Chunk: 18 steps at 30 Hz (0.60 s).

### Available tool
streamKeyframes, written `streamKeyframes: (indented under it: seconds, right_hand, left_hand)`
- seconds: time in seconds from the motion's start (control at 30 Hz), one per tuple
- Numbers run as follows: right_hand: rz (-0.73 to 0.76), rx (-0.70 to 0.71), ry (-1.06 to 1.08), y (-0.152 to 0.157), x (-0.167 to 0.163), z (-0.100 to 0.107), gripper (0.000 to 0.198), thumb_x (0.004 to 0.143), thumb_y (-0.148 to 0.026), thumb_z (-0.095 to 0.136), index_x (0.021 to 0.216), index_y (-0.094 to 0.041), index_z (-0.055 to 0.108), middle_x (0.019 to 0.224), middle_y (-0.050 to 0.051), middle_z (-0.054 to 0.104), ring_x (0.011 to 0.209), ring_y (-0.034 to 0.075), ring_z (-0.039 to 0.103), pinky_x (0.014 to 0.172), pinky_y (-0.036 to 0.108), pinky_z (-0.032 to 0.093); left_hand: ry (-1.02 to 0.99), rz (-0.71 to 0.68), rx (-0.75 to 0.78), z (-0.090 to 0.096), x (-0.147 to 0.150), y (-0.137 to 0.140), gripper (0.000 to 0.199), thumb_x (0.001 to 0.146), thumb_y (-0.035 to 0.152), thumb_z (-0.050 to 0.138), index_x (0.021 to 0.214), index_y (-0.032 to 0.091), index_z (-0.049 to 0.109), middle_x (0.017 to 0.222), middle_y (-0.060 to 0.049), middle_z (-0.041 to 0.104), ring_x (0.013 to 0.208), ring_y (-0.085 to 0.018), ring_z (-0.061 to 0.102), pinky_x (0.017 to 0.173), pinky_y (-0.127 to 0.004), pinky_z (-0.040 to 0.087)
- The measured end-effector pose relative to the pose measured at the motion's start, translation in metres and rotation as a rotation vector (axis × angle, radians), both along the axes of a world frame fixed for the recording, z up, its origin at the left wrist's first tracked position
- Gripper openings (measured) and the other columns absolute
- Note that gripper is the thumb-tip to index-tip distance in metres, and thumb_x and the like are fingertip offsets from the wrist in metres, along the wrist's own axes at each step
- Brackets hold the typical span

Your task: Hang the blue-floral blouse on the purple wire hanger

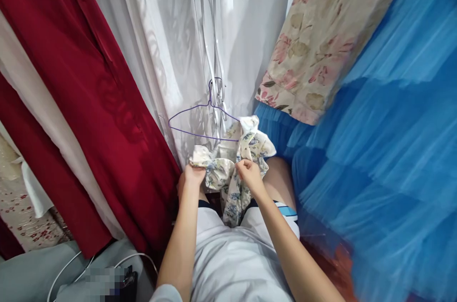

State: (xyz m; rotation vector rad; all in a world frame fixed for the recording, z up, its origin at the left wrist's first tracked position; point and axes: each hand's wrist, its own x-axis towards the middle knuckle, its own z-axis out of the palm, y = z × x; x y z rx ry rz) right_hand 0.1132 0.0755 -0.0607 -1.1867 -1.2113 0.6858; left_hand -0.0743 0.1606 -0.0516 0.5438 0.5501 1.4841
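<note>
A cream garment (pixel 233 197) with a blue floral print hangs bunched between my hands, above my lap. My left hand (pixel 194 174) grips its left side near a puffed, gathered part like a sleeve. Fingers curled, my right hand (pixel 249 172) pinches the cloth near the middle right. Behind it, a thin purple hanger (pixel 203 106) hangs by its hook from pale ribbons (pixel 214 40). The hanger's right arm runs into the garment's upper right part, while its left arm is bare. My fingertips are partly hidden by folds.
White drapery (pixel 171 31) hangs straight ahead. Red cloth (pixel 103 92) hangs at the left; a pink floral cloth (pixel 310 50) and a blue tiered tulle skirt (pixel 374 150) hang at the right. A white cable (pixel 134 255) crosses a grey surface (pixel 32 266) at lower left.
</note>
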Motion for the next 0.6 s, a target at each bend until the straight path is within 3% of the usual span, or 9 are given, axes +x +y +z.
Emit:
streamKeyframes:
  seconds: [0.07,0.17,0.27,0.37,0.5,0.53,0.6]
  right_hand:
    - [0.007,-0.041,-0.043,-0.003,0.008,-0.006,0.024,0.076,-0.029,0.058,0.055,-0.022,0.050,0.045,-0.003,0.049,0.044,0.014,0.042,0.047,0.027,0.033]
    - [0.131,-0.064,-0.131,-0.014,0.012,0.003,0.010,0.067,-0.024,0.070,0.069,-0.018,0.062,0.061,0.001,0.063,0.063,0.019,0.058,0.060,0.029,0.045]
    - [0.431,-0.053,-0.159,-0.031,0.010,0.026,0.020,0.070,-0.026,0.072,0.088,-0.017,0.067,0.081,0.003,0.068,0.086,0.022,0.061,0.078,0.032,0.050]
    - [0.611,-0.112,-0.079,-0.048,0.010,0.043,0.017,0.076,-0.032,0.071,0.086,-0.018,0.068,0.080,0.002,0.065,0.085,0.021,0.059,0.077,0.031,0.050]
    - [0.583,-0.217,-0.046,-0.063,0.021,0.050,0.024,0.080,-0.040,0.069,0.076,-0.017,0.066,0.071,0.000,0.061,0.070,0.017,0.055,0.062,0.026,0.047]
    - [0.586,-0.236,-0.068,-0.066,0.025,0.052,0.025,0.081,-0.041,0.067,0.075,-0.017,0.066,0.069,0.000,0.060,0.066,0.016,0.054,0.059,0.026,0.045]
    - [0.600,-0.216,-0.126,-0.071,0.033,0.058,0.025,0.083,-0.041,0.065,0.074,-0.018,0.068,0.068,0.000,0.062,0.063,0.016,0.054,0.060,0.027,0.046]
  left_hand:
    - [0.039,-0.115,0.048,0.000,0.016,-0.024,0.022,0.090,0.028,0.051,0.088,0.015,0.068,0.089,-0.011,0.070,0.087,-0.024,0.068,0.077,-0.037,0.054]
    - [0.183,-0.214,0.270,0.013,0.034,-0.060,0.024,0.091,0.038,0.055,0.093,0.018,0.067,0.099,-0.009,0.070,0.093,-0.022,0.066,0.084,-0.036,0.052]
    - [0.505,-0.165,0.583,0.030,0.044,-0.090,0.021,0.089,0.038,0.062,0.092,0.018,0.068,0.096,-0.007,0.067,0.093,-0.020,0.063,0.085,-0.032,0.050]
    - [0.844,-0.031,0.802,0.040,0.046,-0.106,0.019,0.092,0.034,0.060,0.091,0.019,0.070,0.096,-0.007,0.063,0.094,-0.019,0.061,0.087,-0.031,0.048]
    - [1.068,0.093,0.797,0.036,0.040,-0.105,0.016,0.089,0.034,0.063,0.096,0.022,0.071,0.098,-0.007,0.062,0.101,-0.022,0.058,0.095,-0.035,0.044]
    - [1.071,0.055,0.781,0.033,0.039,-0.103,0.017,0.088,0.035,0.065,0.096,0.022,0.071,0.099,-0.007,0.062,0.103,-0.022,0.058,0.097,-0.036,0.043]
    - [0.977,-0.149,0.732,0.024,0.037,-0.101,0.024,0.086,0.038,0.067,0.104,0.023,0.070,0.106,-0.008,0.065,0.107,-0.023,0.059,0.098,-0.036,0.043]
